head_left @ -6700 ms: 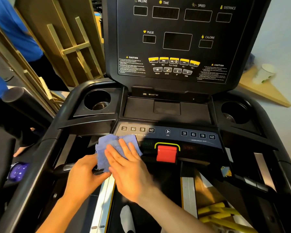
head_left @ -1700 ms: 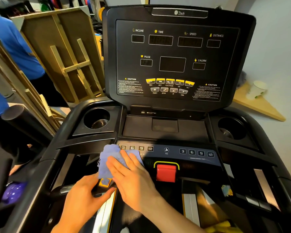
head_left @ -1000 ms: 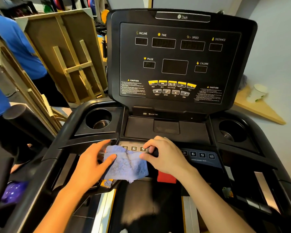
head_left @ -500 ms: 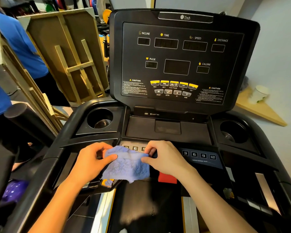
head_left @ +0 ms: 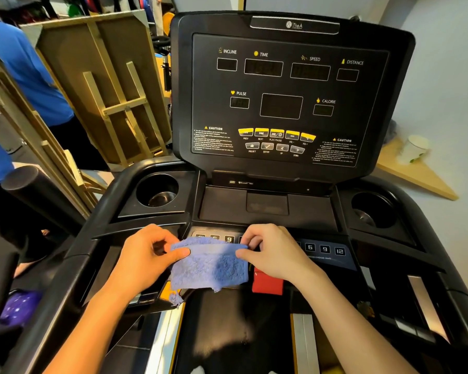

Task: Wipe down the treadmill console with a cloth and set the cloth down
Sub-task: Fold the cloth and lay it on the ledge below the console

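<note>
**Both hands hold the blue cloth stretched over the lower console**

The left hand (head_left: pixel 143 261) pinches the upper left corner of a small, fuzzy blue terry cloth (head_left: pixel 210 265), thumb on its front and fingers curled behind. The right hand (head_left: pixel 273 255) pinches the upper right corner in the same way. The hands are apart, with the cloth spread flat between them and its top edge folded over; a frayed corner hangs down at the lower left.

The cloth hangs in front of the black treadmill console (head_left: pixel 289 95), over the left part of the strip of numbered quick keys (head_left: pixel 324 249), where 9 shows above the cloth and 6, 9, 12 show to the right of the right hand. A red rectangular safety key (head_left: pixel 268 284) sits just under the right hand, partly hidden by the cloth's edge.

Round black cup holders sit on the left (head_left: pixel 157 190) and on the right (head_left: pixel 373 210) of the console. Wooden frames (head_left: pixel 114 98) lean at the left, beside a person in a blue shirt (head_left: pixel 25 68). At the right, a white paper cup (head_left: pixel 415 148) stands on a wooden board.
</note>
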Demonstrator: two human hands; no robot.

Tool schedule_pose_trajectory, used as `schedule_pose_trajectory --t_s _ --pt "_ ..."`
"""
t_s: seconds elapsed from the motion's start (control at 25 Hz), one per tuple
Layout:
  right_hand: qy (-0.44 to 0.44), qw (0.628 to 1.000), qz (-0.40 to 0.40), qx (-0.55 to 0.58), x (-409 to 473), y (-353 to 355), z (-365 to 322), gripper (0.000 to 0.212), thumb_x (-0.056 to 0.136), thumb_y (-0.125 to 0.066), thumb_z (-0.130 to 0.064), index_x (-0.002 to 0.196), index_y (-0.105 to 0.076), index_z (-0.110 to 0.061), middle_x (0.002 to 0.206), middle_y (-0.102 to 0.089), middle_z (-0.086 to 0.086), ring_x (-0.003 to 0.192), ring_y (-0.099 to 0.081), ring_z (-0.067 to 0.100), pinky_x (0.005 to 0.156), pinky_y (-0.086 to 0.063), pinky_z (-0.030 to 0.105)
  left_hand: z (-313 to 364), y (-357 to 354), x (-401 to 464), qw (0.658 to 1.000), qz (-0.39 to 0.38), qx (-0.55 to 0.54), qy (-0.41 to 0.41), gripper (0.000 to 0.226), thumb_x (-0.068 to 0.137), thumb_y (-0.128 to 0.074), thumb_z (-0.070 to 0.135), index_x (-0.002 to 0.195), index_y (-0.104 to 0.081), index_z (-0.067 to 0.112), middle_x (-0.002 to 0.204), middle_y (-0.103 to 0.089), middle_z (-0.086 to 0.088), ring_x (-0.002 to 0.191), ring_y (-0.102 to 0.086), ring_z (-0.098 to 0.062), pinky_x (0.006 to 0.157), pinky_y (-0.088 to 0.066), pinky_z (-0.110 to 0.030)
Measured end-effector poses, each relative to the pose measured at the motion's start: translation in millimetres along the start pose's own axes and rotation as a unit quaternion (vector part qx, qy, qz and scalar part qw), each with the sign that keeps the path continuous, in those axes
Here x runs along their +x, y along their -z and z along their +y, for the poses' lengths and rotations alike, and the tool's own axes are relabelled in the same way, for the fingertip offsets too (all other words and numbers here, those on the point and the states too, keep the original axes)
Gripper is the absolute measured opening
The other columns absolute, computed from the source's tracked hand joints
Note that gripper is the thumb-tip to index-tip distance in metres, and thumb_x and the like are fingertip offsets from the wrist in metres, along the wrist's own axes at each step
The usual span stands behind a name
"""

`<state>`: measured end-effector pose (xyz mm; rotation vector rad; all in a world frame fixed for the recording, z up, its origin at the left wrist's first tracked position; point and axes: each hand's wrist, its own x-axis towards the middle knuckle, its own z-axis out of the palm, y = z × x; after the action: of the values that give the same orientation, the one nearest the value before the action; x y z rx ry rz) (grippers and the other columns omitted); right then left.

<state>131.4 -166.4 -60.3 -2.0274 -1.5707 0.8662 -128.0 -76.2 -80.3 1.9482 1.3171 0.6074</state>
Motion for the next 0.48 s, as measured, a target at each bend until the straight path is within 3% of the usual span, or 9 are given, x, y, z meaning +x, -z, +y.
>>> schedule_pose_trajectory --t_s 0.2,0.48 --pt "-0.002 0.999 0.001 0.034 -1 5 1 0.011 0.083 -0.081 -0.030 0.086 -0.070 -0.030 0.074 -0.072 -0.007 0.067 -0.066 0.005 0.068 -0.057 0.025 4 5 2 0.999 -0.047 0.001 0.000 0.012 0.076 -0.079 0.036 0.073 -0.070 0.028 0.074 -0.072 0.006 0.072 -0.069 -0.010 0.073 -0.058 -0.031" --pt "0.016 0.998 0.016 0.066 -2 21 2 0.013 0.081 -0.082 -0.029 0.084 -0.070 -0.031 0.073 -0.073 -0.010 0.069 -0.068 0.008 0.068 -0.058 0.027 20 10 9 0.999 -0.038 -0.027 -0.017 0.015 0.076 -0.079 0.037 0.076 -0.071 0.025 0.072 -0.070 -0.003 0.069 -0.067 -0.019 0.071 -0.058 -0.035"
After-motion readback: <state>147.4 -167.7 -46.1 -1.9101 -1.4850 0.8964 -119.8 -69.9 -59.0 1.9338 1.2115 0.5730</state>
